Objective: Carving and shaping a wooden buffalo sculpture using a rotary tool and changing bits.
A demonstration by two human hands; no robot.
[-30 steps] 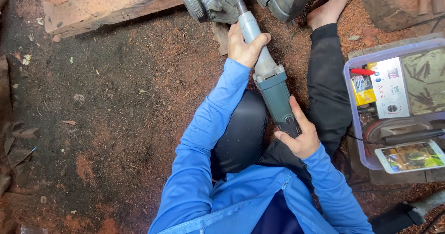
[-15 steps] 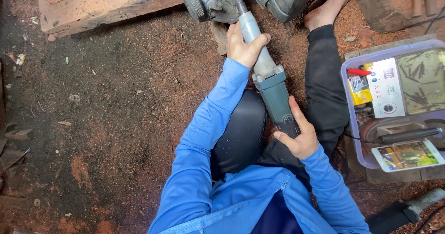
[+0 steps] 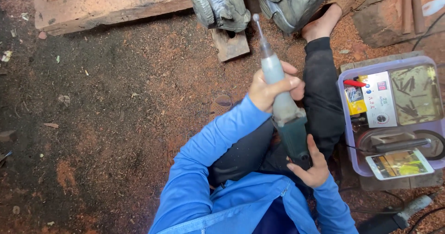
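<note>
Both hands clenched on the rotary grinder (image 3: 283,109) — my left hand (image 3: 271,88) at the neck, my right hand (image 3: 311,167) on the rear body. Bit raised just off the grey carving (image 3: 218,4). Repositioning step, I'd say — next contact needs a steady angle.

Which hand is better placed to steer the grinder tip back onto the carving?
Left. The left hand wraps the front neck of the rotary grinder, nearest the bit and the grey carving. The right hand holds the rear body, likely just supporting.
</note>
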